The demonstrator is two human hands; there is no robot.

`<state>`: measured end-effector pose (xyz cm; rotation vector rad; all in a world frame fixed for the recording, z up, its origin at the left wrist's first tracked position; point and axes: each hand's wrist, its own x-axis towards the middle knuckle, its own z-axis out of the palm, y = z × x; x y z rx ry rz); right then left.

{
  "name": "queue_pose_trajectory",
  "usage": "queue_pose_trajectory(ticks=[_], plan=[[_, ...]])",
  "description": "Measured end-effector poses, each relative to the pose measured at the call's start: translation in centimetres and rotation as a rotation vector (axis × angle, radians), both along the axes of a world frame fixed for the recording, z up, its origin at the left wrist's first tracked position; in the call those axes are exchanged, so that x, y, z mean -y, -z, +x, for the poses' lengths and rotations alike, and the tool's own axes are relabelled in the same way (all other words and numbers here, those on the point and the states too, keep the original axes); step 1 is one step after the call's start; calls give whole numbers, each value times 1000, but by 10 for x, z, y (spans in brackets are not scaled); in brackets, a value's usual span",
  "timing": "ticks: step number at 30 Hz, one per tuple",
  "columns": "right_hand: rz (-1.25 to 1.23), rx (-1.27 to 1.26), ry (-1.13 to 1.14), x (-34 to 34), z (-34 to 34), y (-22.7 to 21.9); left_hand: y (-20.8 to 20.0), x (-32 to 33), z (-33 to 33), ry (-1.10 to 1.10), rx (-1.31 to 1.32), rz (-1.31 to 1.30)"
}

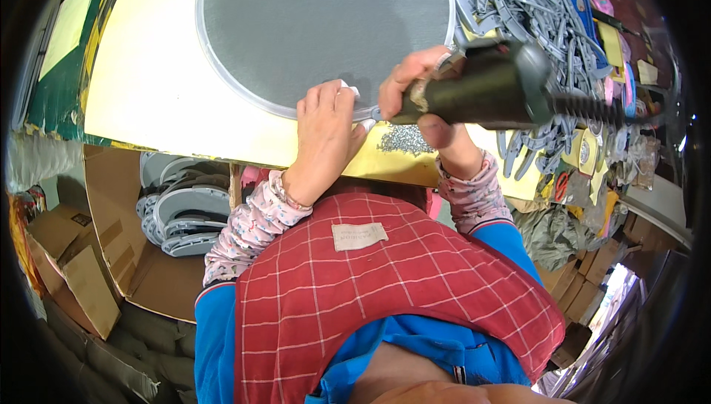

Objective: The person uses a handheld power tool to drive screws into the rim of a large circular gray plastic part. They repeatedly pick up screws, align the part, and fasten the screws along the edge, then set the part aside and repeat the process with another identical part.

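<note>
Screws (404,139), grey parts (522,15) beside panel (296,26); right fingers (398,82) clasping tool (481,98), left fingers (324,98) gripping rim (201,19)

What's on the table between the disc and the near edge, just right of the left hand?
A pile of small metal pieces lies between the disc and that edge, on the yellow table; the head view shows it.

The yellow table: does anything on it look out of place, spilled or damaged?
The small metal pieces lie loose near the front edge of the table, with no container visible under them, so they look spilled, though it may be deliberate.
</note>
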<state>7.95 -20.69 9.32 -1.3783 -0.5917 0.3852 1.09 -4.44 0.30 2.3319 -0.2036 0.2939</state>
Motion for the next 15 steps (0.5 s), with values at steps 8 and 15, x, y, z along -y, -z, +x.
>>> queue_pose_trajectory(ticks=[8,15], plan=[[111,50,90,8,25,13,2,-2,4,52,87,251],[-448,97,826,114,-8,29,-5,-20,19,318,294,848]])
